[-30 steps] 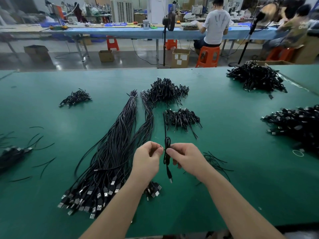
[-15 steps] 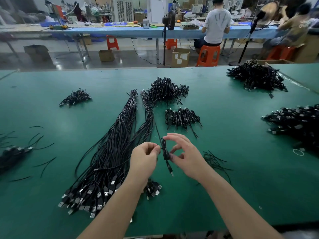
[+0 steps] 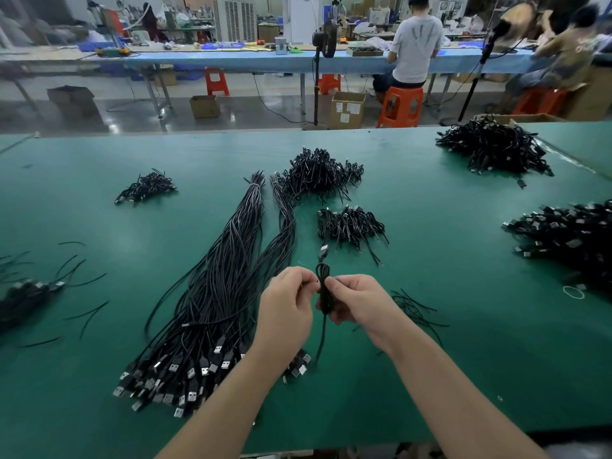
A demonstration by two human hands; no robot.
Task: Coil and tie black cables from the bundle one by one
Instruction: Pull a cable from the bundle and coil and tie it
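A long bundle of straight black USB cables (image 3: 218,293) lies on the green table (image 3: 463,359), its plugs fanned out near the front edge. I hold one coiled black cable (image 3: 323,276) upright above the table, just right of the bundle. My left hand (image 3: 286,303) pinches it from the left. My right hand (image 3: 356,299) grips the coil's middle from the right. A loop sticks up above my fingers, a plug (image 3: 324,250) shows just beyond it, and a tail (image 3: 320,342) hangs down below.
Piles of coiled, tied cables lie beyond my hands (image 3: 349,225), further back (image 3: 318,173), at the left (image 3: 145,187), far right (image 3: 493,150) and right edge (image 3: 569,233). Loose black ties (image 3: 414,308) lie by my right wrist, more at the left (image 3: 29,293). People sit at benches behind.
My right hand's fingers, spread open half a second ago, have curled round the coil. The coil now stands more upright with a loop above my fingers. The left hand keeps its pinch.
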